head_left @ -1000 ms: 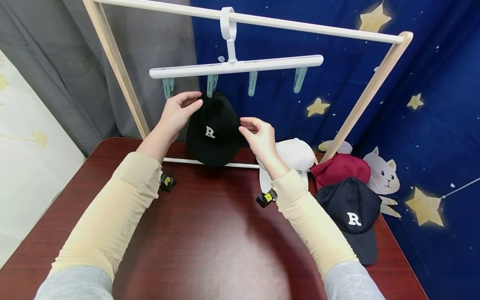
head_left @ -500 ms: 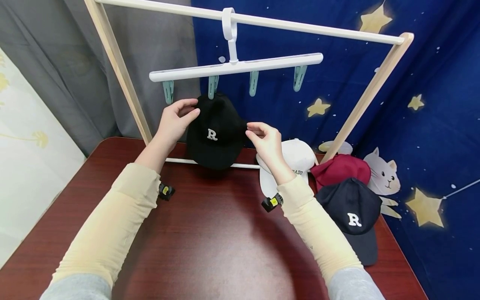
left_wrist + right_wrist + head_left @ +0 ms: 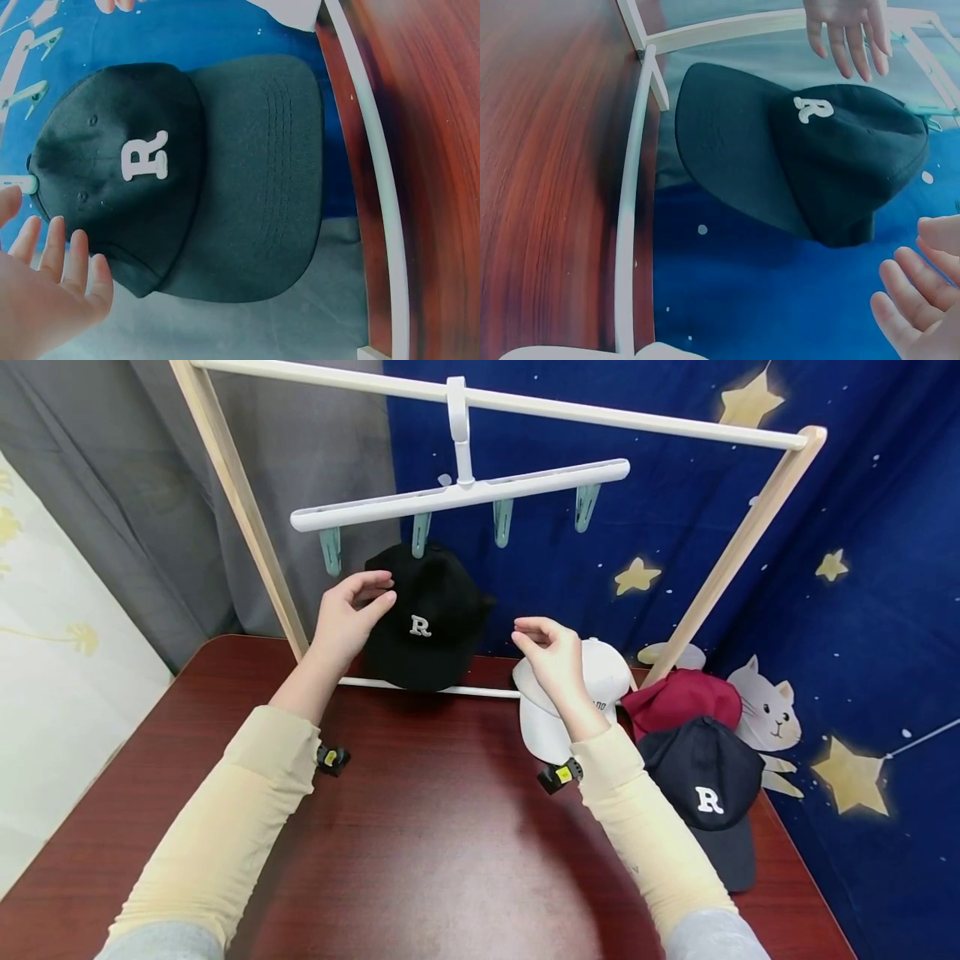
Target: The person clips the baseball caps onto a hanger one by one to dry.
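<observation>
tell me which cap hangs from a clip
The black cap, hung by its top from the second clip from the left; the white cap, red cap and navy cap are unclipped, at the right of the table.

Matt cloth cap [image 3: 442, 597], glossy wood-grain table [image 3: 420, 827]

We note right hand [image 3: 555, 660] drawn away from the black cap [image 3: 442, 602]; left hand [image 3: 345, 618] slightly lower; white hanger [image 3: 465, 494] tilted more steeply, left end down.
</observation>
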### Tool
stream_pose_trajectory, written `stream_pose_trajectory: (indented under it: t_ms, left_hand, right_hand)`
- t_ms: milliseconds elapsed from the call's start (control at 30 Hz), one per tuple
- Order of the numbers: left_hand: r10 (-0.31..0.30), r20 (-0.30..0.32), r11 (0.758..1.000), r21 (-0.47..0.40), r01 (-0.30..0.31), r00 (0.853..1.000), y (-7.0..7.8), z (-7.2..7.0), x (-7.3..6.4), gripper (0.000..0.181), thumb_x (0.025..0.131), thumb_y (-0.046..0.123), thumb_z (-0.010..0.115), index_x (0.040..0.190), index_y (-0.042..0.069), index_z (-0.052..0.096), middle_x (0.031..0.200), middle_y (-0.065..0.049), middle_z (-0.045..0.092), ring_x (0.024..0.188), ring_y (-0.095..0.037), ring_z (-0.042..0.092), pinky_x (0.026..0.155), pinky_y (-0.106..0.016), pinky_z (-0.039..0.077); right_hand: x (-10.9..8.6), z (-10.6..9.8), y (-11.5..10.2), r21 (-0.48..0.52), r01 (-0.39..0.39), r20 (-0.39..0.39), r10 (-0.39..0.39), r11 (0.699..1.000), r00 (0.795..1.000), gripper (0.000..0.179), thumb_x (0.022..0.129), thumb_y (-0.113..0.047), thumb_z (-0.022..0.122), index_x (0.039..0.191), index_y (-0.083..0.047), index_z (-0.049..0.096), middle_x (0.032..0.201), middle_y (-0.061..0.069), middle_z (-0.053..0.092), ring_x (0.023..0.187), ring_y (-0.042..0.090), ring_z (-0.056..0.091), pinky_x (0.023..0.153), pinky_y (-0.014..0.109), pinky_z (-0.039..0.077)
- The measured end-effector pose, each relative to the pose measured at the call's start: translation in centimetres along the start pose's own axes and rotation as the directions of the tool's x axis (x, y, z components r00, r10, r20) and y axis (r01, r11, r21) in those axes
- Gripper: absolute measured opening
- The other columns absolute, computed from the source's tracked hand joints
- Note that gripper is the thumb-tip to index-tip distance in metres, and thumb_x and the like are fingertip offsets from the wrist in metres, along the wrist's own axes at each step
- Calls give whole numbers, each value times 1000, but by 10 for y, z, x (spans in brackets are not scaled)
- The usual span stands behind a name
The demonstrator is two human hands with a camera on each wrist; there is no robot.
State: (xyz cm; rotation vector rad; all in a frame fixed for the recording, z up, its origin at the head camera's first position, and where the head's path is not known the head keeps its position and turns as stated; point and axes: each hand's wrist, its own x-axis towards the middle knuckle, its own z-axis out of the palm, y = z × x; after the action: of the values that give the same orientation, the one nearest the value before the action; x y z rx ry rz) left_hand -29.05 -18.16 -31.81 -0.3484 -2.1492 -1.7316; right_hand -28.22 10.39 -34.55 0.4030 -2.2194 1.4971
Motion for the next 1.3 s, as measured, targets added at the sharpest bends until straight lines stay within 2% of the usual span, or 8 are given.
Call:
stream_pose_trajectory:
  t_ms: [200,467,600,700,833,967,1133,1300]
  left_hand:
    - [20,-8,1000,-12,-20,1000,-2,3,-8,31,93,14,65,121,1,63,113,-10,65,102,-10,58,88,-25,44]
    - [9,16,996,-91,-8,1000,-7,12,-20,30,92,12,65,120,0,63,103,-3,67,96,-11,60,86,-22,45]
    - [19,31,991,-131,-15,999,-7,17,-25,30,92,9,65,118,-5,62,97,-1,67,90,-10,62,84,-21,47]
    - [13,52,986,-165,-4,999,-6,20,-29,29,91,5,65,117,-9,62,91,2,66,83,-10,63,77,-20,48]
    - [13,85,982,-189,4,996,-2,25,-35,28,91,0,63,115,-14,60,86,2,67,78,-14,64,67,-22,48]
    - [14,115,983,-185,7,993,-1,30,-40,27,91,0,62,115,-14,60,84,0,68,77,-13,65,66,-23,47]
    - [-4,138,989,-148,24,990,-10,39,-45,26,94,7,62,115,-8,63,88,-6,69,77,-12,65,67,-24,48]
    - [-35,152,988,-144,58,988,-16,50,-52,26,94,9,62,114,-8,62,89,-11,70,75,-11,65,66,-25,49]
  right_hand:
    - [-5,-10,6,30,-30,-21,31,999,999,17,87,-5,70,104,0,72,99,15,70,86,17,67,79,26,51]
    - [-16,-25,9,37,-59,-61,61,998,996,20,87,-4,70,105,5,70,101,16,70,85,13,65,78,21,50]
    - [-26,-33,-1,25,-62,-81,64,998,995,19,87,1,68,103,10,68,100,22,69,84,17,65,76,18,48]
    - [-33,-38,-10,-3,-67,-96,66,998,993,18,87,3,66,103,13,67,100,25,67,84,16,65,75,17,48]
    - [-37,-44,7,14,-98,-120,99,995,988,19,88,0,67,104,11,68,102,24,67,83,7,63,75,16,47]
    - [-39,-50,27,16,-127,-156,128,992,980,19,87,-3,69,103,7,70,101,19,69,82,4,64,74,16,48]
    - [-46,-58,36,13,-149,-207,148,989,967,17,86,-4,71,101,4,72,97,17,70,81,4,65,74,17,50]
    - [-55,-65,42,23,-195,-242,195,980,950,17,86,-6,71,101,3,72,98,17,70,81,3,65,75,18,50]
